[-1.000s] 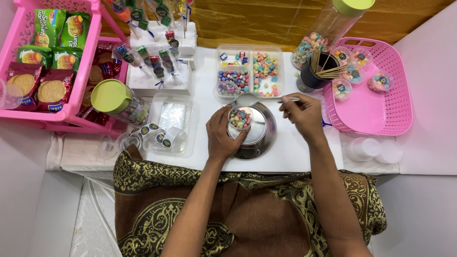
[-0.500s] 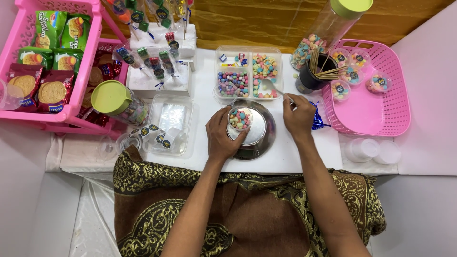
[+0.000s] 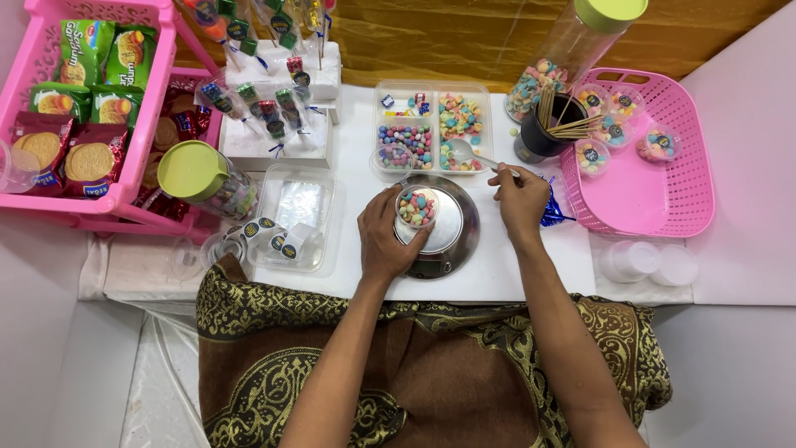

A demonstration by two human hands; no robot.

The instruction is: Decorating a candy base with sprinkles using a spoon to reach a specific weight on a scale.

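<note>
from the head view i see my left hand (image 3: 390,236) wrapped around a small clear cup (image 3: 416,207) of pastel candies, fingers pressed to its side, holding it on the round metal scale (image 3: 452,232) in the middle of the white table (image 3: 497,274). my right hand (image 3: 521,199) pinches the handle of a spoon (image 3: 464,153), thumb and fingertips closed on it, and the bowl of the spoon lies in the lower right compartment of the clear divided candy tray (image 3: 431,124) just behind the scale.

a second ago that hand was nearer the scale and the cup; now it has swung out and up so the spoon sits among the loose candies, while the left hand and cup have stayed put. i judge this as going back for another scoop, so the cup is not yet full.

to the right, a pink basket (image 3: 663,191) holds several filled cups, beside a dark pot of sticks (image 3: 543,133).
</note>
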